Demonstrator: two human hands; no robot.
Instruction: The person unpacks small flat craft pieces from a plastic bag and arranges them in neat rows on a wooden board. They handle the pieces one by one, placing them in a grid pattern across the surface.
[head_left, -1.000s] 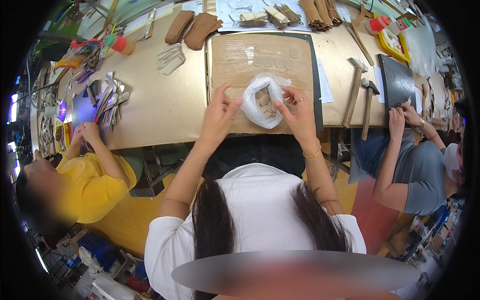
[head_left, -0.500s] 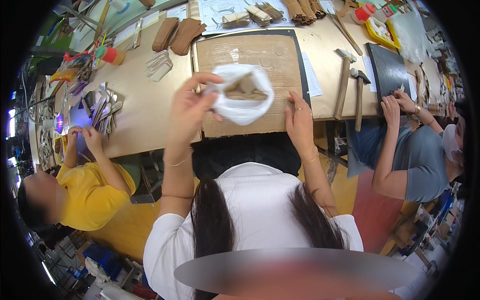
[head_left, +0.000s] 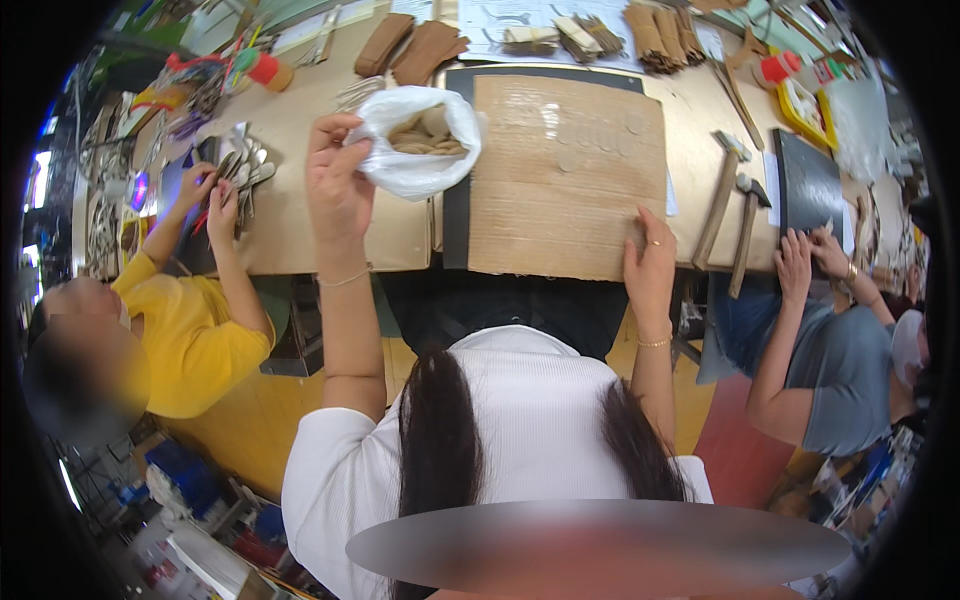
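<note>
1. Left of centre, upper half: your left hand [head_left: 340, 188], nearly closed, pinches the left rim of the white bag [head_left: 415, 180]. Grip firmly; one-sided holds likely let it sag.
2. Just right of that hand: bag mouth gapes, tan pieces [head_left: 425, 143] inside. Level the mouth so none spill.
3. Centre: cardboard sheet [head_left: 560, 215] overlaps the dark board [head_left: 457, 222].
4. Right of centre: your right hand [head_left: 652, 258], loosely half-open, meets the sheet's right edge; can't tell if it grips. Steady lightly, don't bend the sheet.
5. Farther right: hammers [head_left: 716, 195], well apart from the bag.
</note>
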